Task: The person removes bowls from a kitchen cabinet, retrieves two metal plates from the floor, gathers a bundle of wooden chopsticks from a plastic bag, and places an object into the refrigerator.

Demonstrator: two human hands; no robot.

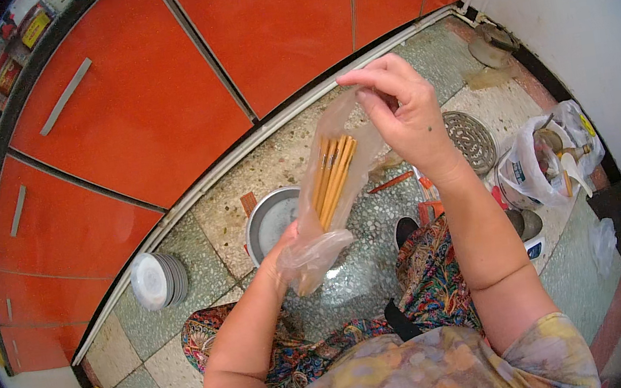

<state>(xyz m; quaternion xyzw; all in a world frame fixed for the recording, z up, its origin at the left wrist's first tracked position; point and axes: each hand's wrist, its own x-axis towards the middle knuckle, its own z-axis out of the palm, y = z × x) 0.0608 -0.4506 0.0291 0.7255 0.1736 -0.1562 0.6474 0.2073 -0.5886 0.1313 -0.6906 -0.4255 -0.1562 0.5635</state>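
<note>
A translucent plastic bag [314, 253] hangs between my hands, holding a bundle of yellow-brown chopsticks [335, 181]. Its lower part rests in my left hand [282, 253], whose fingers are mostly hidden behind the plastic. With thumb and fingers, my right hand [409, 114] grips the bag's upper edge. Below the bag, a round grey metal pan [253, 226] sits on the floor, partly covered by the bag and my left hand.
Stacked bowls or plates [151, 282] stand left on the tiled floor [237, 177]. Orange-red cabinets [275, 26] line the far side. On the right are a round metal grate [471, 141], a bag-lined bucket [516, 174] with utensils and bottles, and a lidded pot [492, 46].
</note>
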